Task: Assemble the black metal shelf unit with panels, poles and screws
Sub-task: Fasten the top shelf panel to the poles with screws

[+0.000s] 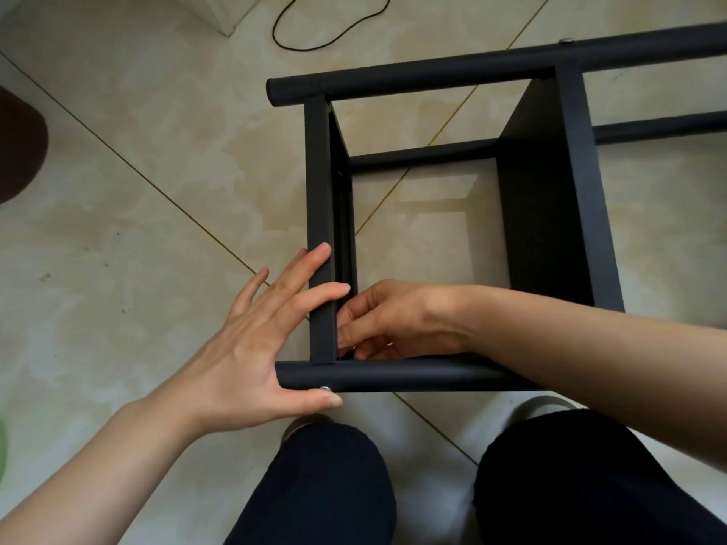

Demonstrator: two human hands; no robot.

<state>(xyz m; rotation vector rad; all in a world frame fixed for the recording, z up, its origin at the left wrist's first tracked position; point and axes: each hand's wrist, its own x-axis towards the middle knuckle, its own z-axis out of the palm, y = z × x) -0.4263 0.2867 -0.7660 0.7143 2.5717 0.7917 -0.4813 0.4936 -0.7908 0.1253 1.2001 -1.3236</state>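
Fingers (310,265) of the left hand (251,348) are straight and spread: two of them lie flat on the upper edge of the nearest shelf panel (320,214), and the thumb presses on the near pole (393,375) just beside a small silver screw (325,387). Right hand (385,320) reaches inside the frame, with its fingers curled close together at the corner where this panel meets the near pole. Whether they pinch some small part there, I cannot tell, because the panel edge hides the tips.

Closest to the camera are two knees in dark trousers (322,481), and a light shoe (545,405) shows under the right forearm. The black shelf unit (550,230) lies on its side on the floor, directly in front of the knees. A second panel (582,182) stands to the right, well apart from both hands, and the far pole (432,78) crosses behind both panels.

The floor (137,230) is of beige marbled tiles with thin golden joint lines. Farther away a black cable (334,33) makes a loop on the tiles, and a dark brown object (19,143) lies at the left edge.
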